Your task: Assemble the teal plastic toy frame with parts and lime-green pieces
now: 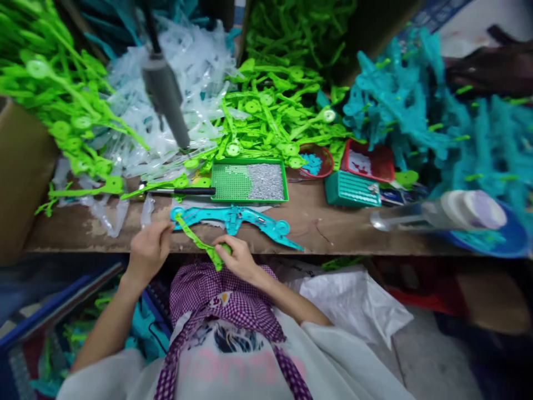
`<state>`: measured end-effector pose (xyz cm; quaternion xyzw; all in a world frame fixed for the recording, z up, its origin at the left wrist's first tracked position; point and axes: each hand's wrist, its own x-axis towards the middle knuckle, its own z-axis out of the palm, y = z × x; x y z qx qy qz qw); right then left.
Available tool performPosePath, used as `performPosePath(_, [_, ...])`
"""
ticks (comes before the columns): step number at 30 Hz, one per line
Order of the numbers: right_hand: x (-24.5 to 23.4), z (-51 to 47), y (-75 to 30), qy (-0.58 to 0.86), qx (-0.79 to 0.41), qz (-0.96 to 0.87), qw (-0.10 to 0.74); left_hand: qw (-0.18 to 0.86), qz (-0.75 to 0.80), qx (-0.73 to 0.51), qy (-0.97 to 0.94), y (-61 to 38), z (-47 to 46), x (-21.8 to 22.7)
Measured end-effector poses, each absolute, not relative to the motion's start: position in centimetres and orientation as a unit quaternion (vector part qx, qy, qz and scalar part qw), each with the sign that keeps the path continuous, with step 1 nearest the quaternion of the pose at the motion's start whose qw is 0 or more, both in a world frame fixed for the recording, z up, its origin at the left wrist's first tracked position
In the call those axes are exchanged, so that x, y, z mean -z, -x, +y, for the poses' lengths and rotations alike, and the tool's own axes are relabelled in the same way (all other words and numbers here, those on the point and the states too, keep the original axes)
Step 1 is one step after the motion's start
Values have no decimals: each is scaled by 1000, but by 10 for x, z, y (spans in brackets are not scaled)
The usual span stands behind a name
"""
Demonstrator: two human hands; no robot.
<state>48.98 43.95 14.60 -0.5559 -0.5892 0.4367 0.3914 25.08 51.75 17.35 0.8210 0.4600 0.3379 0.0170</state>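
A turquoise bow-shaped plastic part [233, 218] lies along the front of the workbench, with small metal pieces in its upper face. My left hand [149, 249] is closed in a pinch at its left end; what sits between the fingertips is hidden. In my right hand [238, 256] I grip the near end of a slim light-green plastic arm [195, 239]. This arm slants across to the left end of the turquoise part and overlaps it there. Behind the part lies a screwdriver with a black handle [183, 191].
A green tray [231, 198] of small metal pieces stands behind. Red baskets [370, 173], a turquoise basket [353, 191] and a clear bottle [437, 212] are at right. Heaps of green parts [270, 111], whitish parts [191, 61] and turquoise parts [400, 100] line the back. A grey tool [166, 94] hangs above.
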Motion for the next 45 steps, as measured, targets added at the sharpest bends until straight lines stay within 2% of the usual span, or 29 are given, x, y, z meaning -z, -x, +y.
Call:
performPosePath(2, [-143,439,-483,542,-420,-604,408,122,517,-376,-759,-264,493,-172])
performPosePath(5, [-138,434,-475,544,-392,-597,439,340,593,-460,-567,-287,468,-166])
performPosePath(7, [-132,434,-470,544,-359,-605,456,443,620,-427,-486,-301,465,-162])
performPosePath(9, [-125,440,-465,542,-325,-626,457,493,632,-350,-485,-314,474,-160])
performPosePath(12, [-118,459,-465,558,-286,-642,441,493,623,-268,-545,-331,498,-169])
performPosePath(19, [-149,487,-498,578,-253,-624,460,467,537,-246,-658,-371,549,-225])
performPosePath(23, [-168,461,-519,560,-253,-592,522,442,493,-265,-702,-369,560,-219])
performPosePath(26, [-185,450,-539,603,-217,-534,551,401,470,-197,-761,-344,546,-201])
performPosePath(29, [-200,467,-549,595,-246,-639,420,351,461,-156,-800,-323,515,-188])
performPosePath(31, [-203,486,-543,528,-308,-733,297,336,459,-163,-806,-315,494,-181])
performPosePath(33, [-201,502,-532,443,-384,-782,215,325,461,-183,-805,-308,478,-175])
performPosePath(35, [-197,514,-519,401,-431,-784,196,310,473,-210,-798,-302,468,-167])
performPosePath(38, [-194,525,-504,411,-459,-759,209,318,501,-212,-777,-291,461,-157])
performPosePath(42, [-191,537,-491,364,-582,-699,203,430,548,-228,-680,-279,456,-149])
performPosePath(43, [-188,542,-487,351,-618,-683,169,466,555,-245,-644,-278,456,-146])
performPosePath(45, [-181,553,-478,330,-662,-671,45,525,564,-286,-570,-277,458,-140])
